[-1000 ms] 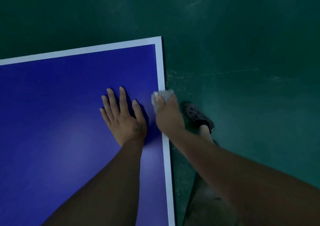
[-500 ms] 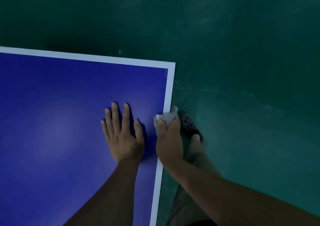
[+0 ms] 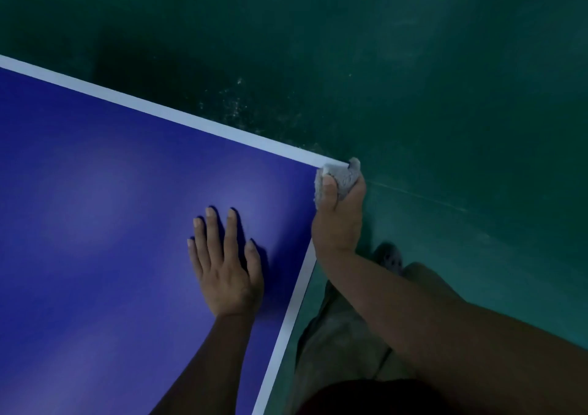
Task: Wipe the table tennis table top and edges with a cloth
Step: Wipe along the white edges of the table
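The blue table tennis table [image 3: 111, 224] with a white border line fills the left of the view, its corner at the centre right. My right hand [image 3: 339, 220] grips a bunched grey cloth [image 3: 340, 174] and holds it against the table's corner, over the side edge. My left hand [image 3: 224, 265] lies flat on the blue top with fingers spread, a little left of the side edge.
Dark green floor [image 3: 445, 112] surrounds the table beyond both edges. My leg in grey trousers [image 3: 343, 335] and a dark shoe [image 3: 389, 255] stand close beside the side edge, below my right arm.
My right hand has slid the cloth forward along the side edge up to the corner. The left hand stays flat on the top. The view has turned.
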Motion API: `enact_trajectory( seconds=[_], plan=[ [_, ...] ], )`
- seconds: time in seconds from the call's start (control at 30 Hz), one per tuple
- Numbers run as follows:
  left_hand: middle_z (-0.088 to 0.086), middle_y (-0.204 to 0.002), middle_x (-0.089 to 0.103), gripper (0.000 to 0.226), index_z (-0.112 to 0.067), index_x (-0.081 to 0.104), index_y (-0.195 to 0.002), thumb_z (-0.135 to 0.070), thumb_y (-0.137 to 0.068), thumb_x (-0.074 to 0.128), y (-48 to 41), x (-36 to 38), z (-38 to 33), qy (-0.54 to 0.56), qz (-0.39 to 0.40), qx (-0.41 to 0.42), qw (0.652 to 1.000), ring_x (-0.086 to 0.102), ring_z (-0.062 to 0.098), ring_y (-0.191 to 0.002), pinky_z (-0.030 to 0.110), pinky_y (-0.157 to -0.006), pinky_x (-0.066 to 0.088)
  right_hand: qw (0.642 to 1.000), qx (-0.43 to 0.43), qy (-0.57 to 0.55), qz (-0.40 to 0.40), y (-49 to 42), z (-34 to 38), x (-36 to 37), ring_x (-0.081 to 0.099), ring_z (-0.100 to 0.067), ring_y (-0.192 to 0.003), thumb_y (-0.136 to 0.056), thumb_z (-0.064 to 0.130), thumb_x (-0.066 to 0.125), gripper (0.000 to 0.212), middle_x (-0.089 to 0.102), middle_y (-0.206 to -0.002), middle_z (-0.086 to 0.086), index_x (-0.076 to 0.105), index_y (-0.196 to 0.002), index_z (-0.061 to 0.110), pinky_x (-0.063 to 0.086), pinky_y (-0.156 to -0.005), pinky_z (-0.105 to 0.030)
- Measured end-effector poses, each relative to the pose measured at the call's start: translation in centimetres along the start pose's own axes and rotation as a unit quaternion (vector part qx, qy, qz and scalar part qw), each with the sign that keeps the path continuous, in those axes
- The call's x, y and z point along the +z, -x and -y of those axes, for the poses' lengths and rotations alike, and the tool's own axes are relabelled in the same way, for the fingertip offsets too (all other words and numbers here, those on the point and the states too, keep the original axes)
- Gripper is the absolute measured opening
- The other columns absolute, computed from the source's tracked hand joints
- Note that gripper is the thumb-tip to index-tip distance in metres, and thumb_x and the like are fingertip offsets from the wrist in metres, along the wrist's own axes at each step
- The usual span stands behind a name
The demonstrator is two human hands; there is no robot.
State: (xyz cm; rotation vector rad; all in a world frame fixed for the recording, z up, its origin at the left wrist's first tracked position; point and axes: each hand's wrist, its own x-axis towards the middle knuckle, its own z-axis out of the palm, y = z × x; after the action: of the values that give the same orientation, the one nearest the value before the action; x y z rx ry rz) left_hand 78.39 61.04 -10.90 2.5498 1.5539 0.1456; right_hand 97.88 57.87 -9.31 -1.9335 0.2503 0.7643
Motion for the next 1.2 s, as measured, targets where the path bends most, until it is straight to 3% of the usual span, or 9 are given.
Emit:
enact_trajectory(
  seconds=[0.2, 0.3, 0.37, 0.53, 0.63, 0.73, 0.8, 1.0, 1.2],
  plan=[
    [0.005, -0.180, 0.018, 0.061, -0.025, 0.027, -0.171, -0.039, -0.113, 0.037, -6.9, 0.8, -3.1, -0.013, -0.035, -0.215, 0.976, 0.012, 0.027, -0.167, 0.054, -0.134, 0.011, 0.991, -0.064, 0.082, 0.080, -1.4, 1.1, -2.2, 0.057, -0.013, -0.136, -0.112, 0.033, 0.054, 0.063, 0.053, -0.153, 0.003, 0.029, -0.167, 0.019, 0.049, -0.116, -0.041],
    [0.003, -0.180, 0.014, 0.061, -0.029, 0.024, -0.172, -0.044, -0.114, 0.034, -11.7, 1.1, -3.8, -0.007, -0.042, -0.301, 0.953, 0.008, 0.026, -0.167, 0.053, -0.135, 0.005, 0.972, -0.099, 0.147, 0.154, -3.5, 2.5, -4.3, 0.054, 0.009, -0.131, -0.110, 0.040, 0.056, 0.061, 0.053, -0.146, 0.030, 0.034, -0.165, 0.025, 0.047, -0.111, -0.023],
    [0.001, -0.181, 0.013, 0.063, -0.031, 0.023, -0.172, -0.049, -0.112, 0.032, -14.6, 1.2, -3.7, -0.006, -0.052, -0.349, 0.936, 0.007, 0.024, -0.167, 0.051, -0.135, 0.003, 0.948, -0.113, 0.204, 0.218, -5.5, 3.5, -5.5, 0.057, 0.008, -0.130, -0.110, 0.043, 0.056, 0.056, 0.056, -0.143, 0.031, 0.040, -0.162, 0.028, 0.048, -0.110, -0.027],
    [-0.003, -0.181, 0.013, 0.068, -0.033, 0.024, -0.171, -0.059, -0.109, 0.032, -17.5, 1.2, -3.5, 0.000, -0.083, -0.452, 0.888, 0.006, 0.019, -0.167, 0.045, -0.135, 0.003, 0.828, -0.149, 0.392, 0.372, -9.5, 7.2, -6.4, 0.067, -0.010, -0.117, -0.103, 0.064, 0.047, 0.060, 0.066, -0.130, 0.007, 0.047, -0.151, 0.028, 0.055, -0.099, -0.033],
    [-0.004, -0.181, 0.012, 0.068, -0.034, 0.024, -0.171, -0.060, -0.110, 0.031, -17.7, 1.0, -3.7, 0.005, -0.084, -0.490, 0.868, 0.004, 0.017, -0.167, 0.044, -0.135, 0.002, 0.739, -0.158, 0.472, 0.455, -10.9, 10.0, -4.9, 0.068, -0.013, -0.113, -0.105, 0.060, 0.045, 0.058, 0.067, -0.125, 0.005, 0.050, -0.146, 0.020, 0.058, -0.100, -0.039],
    [-0.004, -0.181, 0.009, 0.068, -0.034, 0.021, -0.172, -0.060, -0.109, 0.029, -18.3, 0.8, -3.8, 0.007, -0.074, -0.525, 0.848, 0.001, 0.018, -0.167, 0.047, -0.135, 0.002, 0.631, -0.205, 0.546, 0.511, -11.8, 11.9, -1.7, 0.066, -0.018, -0.112, -0.107, 0.057, 0.040, 0.054, 0.058, -0.120, 0.005, 0.047, -0.142, 0.017, 0.050, -0.094, -0.029],
    [-0.002, -0.181, 0.008, 0.068, -0.033, 0.019, -0.172, -0.058, -0.110, 0.028, -18.4, 0.7, -3.8, 0.000, -0.066, -0.520, 0.852, 0.001, 0.019, -0.168, 0.047, -0.135, 0.001, 0.596, -0.225, 0.564, 0.525, -11.6, 12.6, 1.3, 0.065, -0.022, -0.112, -0.110, 0.053, 0.039, 0.052, 0.054, -0.119, 0.000, 0.043, -0.143, 0.013, 0.047, -0.090, -0.030],
    [-0.003, -0.181, 0.007, 0.066, -0.034, 0.018, -0.172, -0.055, -0.111, 0.029, -18.3, 0.8, -3.6, 0.002, -0.062, -0.527, 0.848, 0.000, 0.018, -0.168, 0.047, -0.135, 0.002, 0.634, -0.217, 0.525, 0.525, -9.7, 12.4, 10.2, 0.059, -0.032, -0.122, -0.112, 0.047, 0.044, 0.060, 0.053, -0.145, -0.012, 0.034, -0.155, 0.007, 0.038, -0.087, -0.032],
    [0.000, -0.181, 0.009, 0.065, -0.032, 0.020, -0.172, -0.053, -0.112, 0.032, -18.1, 0.9, -3.4, -0.005, -0.068, -0.517, 0.854, 0.003, 0.023, -0.168, 0.049, -0.135, 0.004, 0.656, -0.183, 0.503, 0.531, -10.3, 12.3, 4.0, 0.053, -0.025, -0.139, -0.108, 0.040, 0.053, 0.071, 0.047, -0.157, -0.007, 0.024, -0.167, 0.014, 0.045, -0.114, -0.035]
  ],
)
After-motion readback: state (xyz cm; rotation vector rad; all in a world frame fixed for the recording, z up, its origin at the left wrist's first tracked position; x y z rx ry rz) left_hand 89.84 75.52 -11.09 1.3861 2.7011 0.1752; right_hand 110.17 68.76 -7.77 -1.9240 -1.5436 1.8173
